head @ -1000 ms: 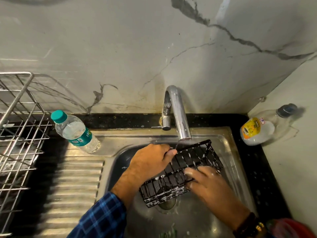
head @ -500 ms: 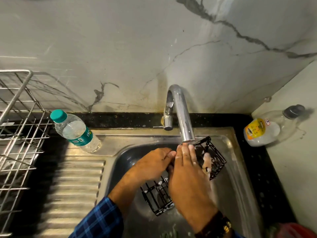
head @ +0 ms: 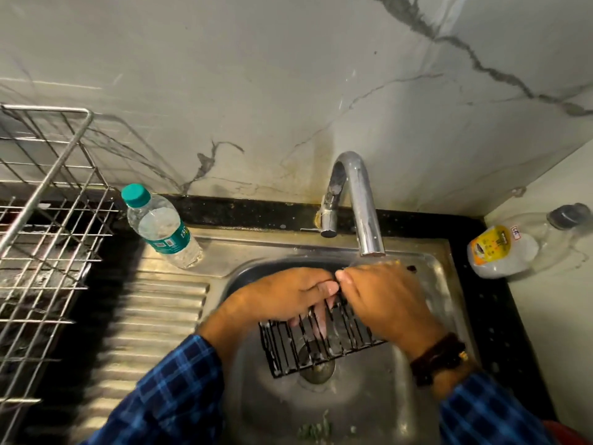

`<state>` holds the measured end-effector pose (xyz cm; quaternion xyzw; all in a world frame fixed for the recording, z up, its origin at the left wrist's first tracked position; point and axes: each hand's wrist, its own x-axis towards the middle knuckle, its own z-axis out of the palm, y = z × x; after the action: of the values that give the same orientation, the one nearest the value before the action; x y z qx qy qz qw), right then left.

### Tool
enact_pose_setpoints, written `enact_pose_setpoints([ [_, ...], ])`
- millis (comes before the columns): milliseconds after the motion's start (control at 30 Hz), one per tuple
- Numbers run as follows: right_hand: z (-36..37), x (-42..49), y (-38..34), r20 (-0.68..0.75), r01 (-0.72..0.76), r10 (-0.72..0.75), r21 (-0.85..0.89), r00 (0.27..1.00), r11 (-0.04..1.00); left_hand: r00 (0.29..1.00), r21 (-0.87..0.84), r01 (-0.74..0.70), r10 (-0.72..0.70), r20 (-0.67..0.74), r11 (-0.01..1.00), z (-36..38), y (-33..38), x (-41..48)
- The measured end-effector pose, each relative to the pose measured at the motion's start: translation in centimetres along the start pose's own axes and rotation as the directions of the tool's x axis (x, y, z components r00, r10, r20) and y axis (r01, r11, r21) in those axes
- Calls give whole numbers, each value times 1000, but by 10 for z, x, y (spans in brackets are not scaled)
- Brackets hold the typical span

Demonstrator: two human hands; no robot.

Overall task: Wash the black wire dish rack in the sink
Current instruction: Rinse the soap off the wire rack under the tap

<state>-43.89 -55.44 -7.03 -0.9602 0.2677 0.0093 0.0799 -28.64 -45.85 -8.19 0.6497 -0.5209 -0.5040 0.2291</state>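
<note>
**Rack held under the faucet, half hidden by both hands**

The black wire dish rack (head: 321, 345) stands tilted in the sink (head: 430, 319), directly below the faucet (head: 362, 203) spout, with its lower edge over the drain (head: 317, 369). The left hand (head: 288, 297) grips its upper left part: the thumb lies along the top wire, and the fingers show through the bars from behind. The right hand (head: 385, 300) covers the upper right part (motion blur smears it), its thumb tip beside the left thumb. Its fingers are hidden, so I cannot tell whether they curl round the wire. Whether water runs from the spout is hard to make out.

Left of the faucet stands a water bottle (head: 163, 226), and farther left a steel wire rack (head: 41, 220), cut off by the frame. Right of the faucet a clear bottle (head: 500, 248) lies on its side.
</note>
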Motion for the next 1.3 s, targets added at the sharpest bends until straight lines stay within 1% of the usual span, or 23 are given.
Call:
enact_pose_setpoints([
  [100,-17,10,21,30,-74,77,-93,997,993,998,84,-58,55,32,995,-16,4,11],
  [200,-16,9,43,-89,-281,274,-65,957,958,989,178,-128,138,-48,976,-39,-3,12],
  [233,-12,7,49,-146,-341,336,-12,931,940,980,162,-148,166,-108,976,-43,-7,10],
  [300,-3,7,52,-132,-387,401,119,907,914,955,-2,-143,137,-263,990,-39,-11,10],
  [367,3,9,37,-30,-334,353,263,935,905,913,-141,-141,74,-402,980,-27,-10,16],
  [433,6,10,9,1,-189,203,362,979,913,886,-102,-167,104,-451,981,-15,-6,26],
  [467,11,10,-2,-24,-148,173,417,985,897,879,-60,-184,137,-456,981,-8,-4,30],
  [500,16,10,-7,-54,-152,200,469,978,870,870,-29,-198,163,-465,980,-4,-2,34],
  [567,23,11,-8,-112,-245,371,572,922,783,859,-30,-236,194,-474,971,-2,0,35],
  [600,25,11,-3,-102,-306,479,650,872,696,859,-8,-233,202,-471,972,-3,-3,34],
  [633,24,13,-1,-64,-343,578,750,814,566,865,48,-195,195,-463,980,-7,-8,33],
  [667,25,15,1,-4,-347,644,840,765,418,881,103,-143,174,-440,984,-12,-16,32],
  [700,25,18,4,40,-334,678,890,734,309,900,121,-90,133,-416,989,-17,-23,32],
  [767,24,22,11,98,-353,680,903,727,246,924,100,-17,54,-379,995,-21,-27,32],
  [867,15,21,12,196,-382,595,902,779,203,900,109,63,-10,-435,992,-18,-18,36],
  [900,10,18,8,187,-358,535,903,824,237,883,118,84,-19,-469,989,-17,-15,38],
  [967,6,10,2,37,-231,391,856,920,462,861,148,131,-38,-506,980,-16,-9,38],
  [1000,7,7,3,-48,-152,324,811,945,565,863,156,143,-46,-503,977,-17,-7,38],
  [1067,5,6,8,-114,-68,203,696,973,715,873,160,148,-53,-485,976,-17,-3,37],
  [1133,0,7,15,-166,-46,149,503,975,863,872,183,168,-59,-487,969,-12,1,37],
  [1200,-10,11,13,-206,-25,91,305,974,952,862,292,191,-18,-507,937,-7,6,35],
  [1233,-15,14,10,-176,-12,57,247,983,969,861,329,193,1,-509,924,-5,9,34],
  [1300,-19,19,11,-47,-25,36,223,998,975,892,285,136,8,-452,949,-7,12,34],
])
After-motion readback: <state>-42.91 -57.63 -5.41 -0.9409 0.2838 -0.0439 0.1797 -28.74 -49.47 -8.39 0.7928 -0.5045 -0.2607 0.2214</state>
